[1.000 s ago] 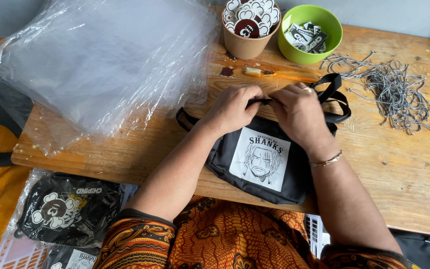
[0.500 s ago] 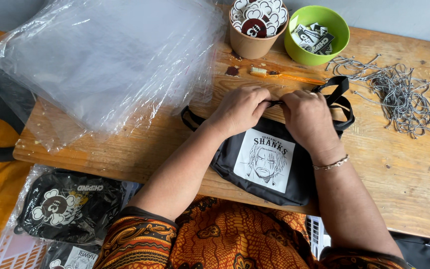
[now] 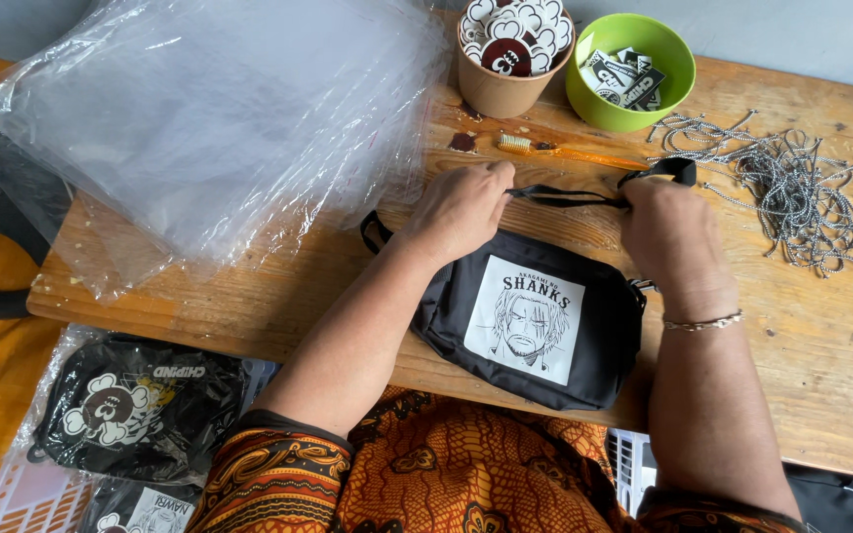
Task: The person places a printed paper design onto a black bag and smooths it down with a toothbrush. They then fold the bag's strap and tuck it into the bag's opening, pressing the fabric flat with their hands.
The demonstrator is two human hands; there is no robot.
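Observation:
A small black pouch bag [image 3: 535, 326] with a white printed patch lies on the wooden table [image 3: 821, 345] in front of me. Its black strap [image 3: 565, 197] is stretched taut between my two hands just beyond the bag. My left hand [image 3: 461, 207] pinches the strap's left end. My right hand [image 3: 668, 222] grips the strap's right end, where a folded black loop sticks up above the knuckles. A thin bracelet sits on my right wrist.
A stack of clear plastic bags [image 3: 209, 128] covers the table's left half. A brown cup of round stickers [image 3: 510, 49] and a green bowl of small packets [image 3: 629, 69] stand at the back. Grey cords [image 3: 792, 188] lie piled at right. Bagged black pouches [image 3: 125, 405] sit low left.
My hands have moved apart, drawing the strap out straight between them; earlier they were close together over the bag's top edge.

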